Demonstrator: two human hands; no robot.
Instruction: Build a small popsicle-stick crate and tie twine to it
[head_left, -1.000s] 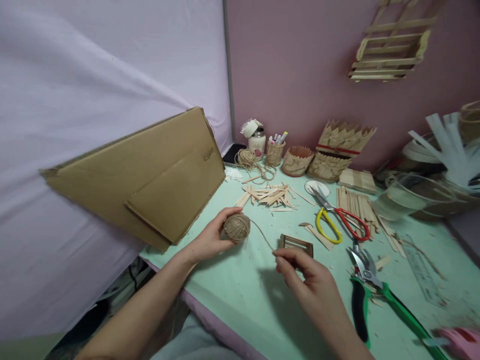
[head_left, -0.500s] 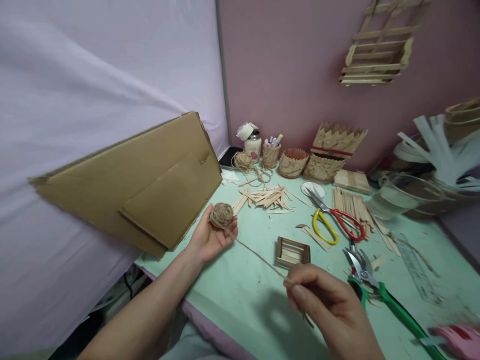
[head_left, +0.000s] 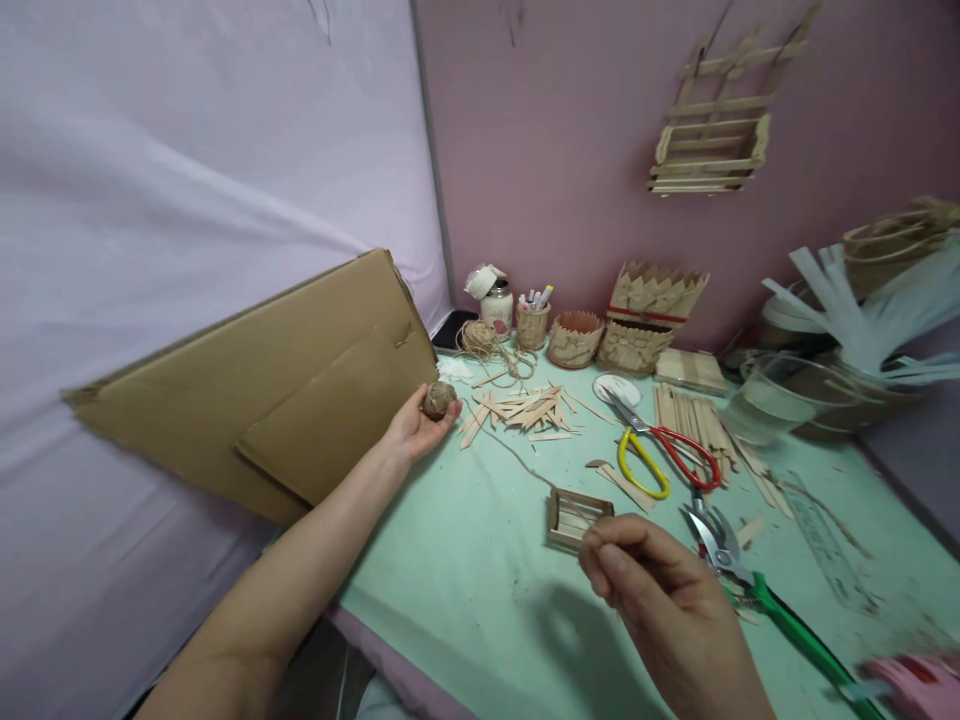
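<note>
A ball of twine [head_left: 439, 401] rests in the curled fingers of my left hand [head_left: 421, 428], near the cardboard's right edge. From it a strand of twine [head_left: 514, 455] runs slackly right across the table. The strand passes over a small wooden crate [head_left: 559, 520] toward my right hand [head_left: 660, 600]. Thumb and forefinger of that hand are pinched together on the strand, in front of the crate's right corner.
Large cardboard sheets [head_left: 330, 370] lean on the left. Wood slivers [head_left: 532, 408] lie mid-table. Red-and-yellow scissors [head_left: 637, 430], green-handled pruning shears [head_left: 724, 550] and a stack of sticks [head_left: 686, 420] are on the right. A plastic tub [head_left: 787, 395] stands behind them.
My left hand has moved away and slightly left with the ball of twine. The strand has gone from taut to slack and grown longer. The view has shifted a little.
</note>
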